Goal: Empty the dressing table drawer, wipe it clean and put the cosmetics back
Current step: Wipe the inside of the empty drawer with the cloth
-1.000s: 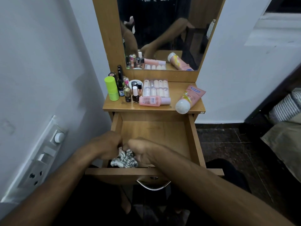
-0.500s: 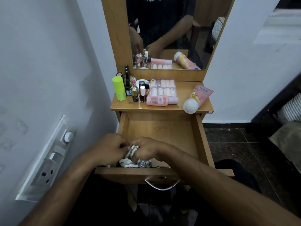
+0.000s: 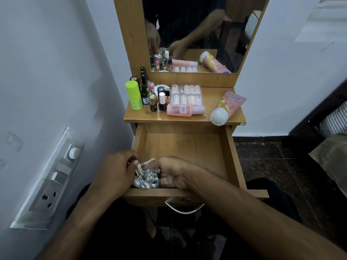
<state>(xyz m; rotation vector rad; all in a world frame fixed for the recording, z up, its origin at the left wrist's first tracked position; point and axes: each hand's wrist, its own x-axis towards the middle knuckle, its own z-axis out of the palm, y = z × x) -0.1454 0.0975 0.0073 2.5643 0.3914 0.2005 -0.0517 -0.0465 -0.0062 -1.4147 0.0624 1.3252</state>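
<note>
- Drawer (image 3: 184,147) of the table (image 3: 206,117), pulled open toward the near side, its wooden floor bare except at the near left corner.
- Mirror (image 3: 191,34) rising at the far edge of the table.
- Cosmetics standing and lying on the table: pink tube (image 3: 228,106), pink bottle (image 3: 185,110), green stick (image 3: 133,95).
- Left hand (image 3: 117,172) and right hand (image 3: 173,172), fingers curled, both gripping the cloth.
- Striped cloth (image 3: 147,177), bunched in the near left corner.

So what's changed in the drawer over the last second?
Little: both the left hand and right hand keep gripping the grey-and-white striped cloth at the open wooden drawer's front-left corner, only rebunching it. The cosmetics on top are unmoved.
</note>
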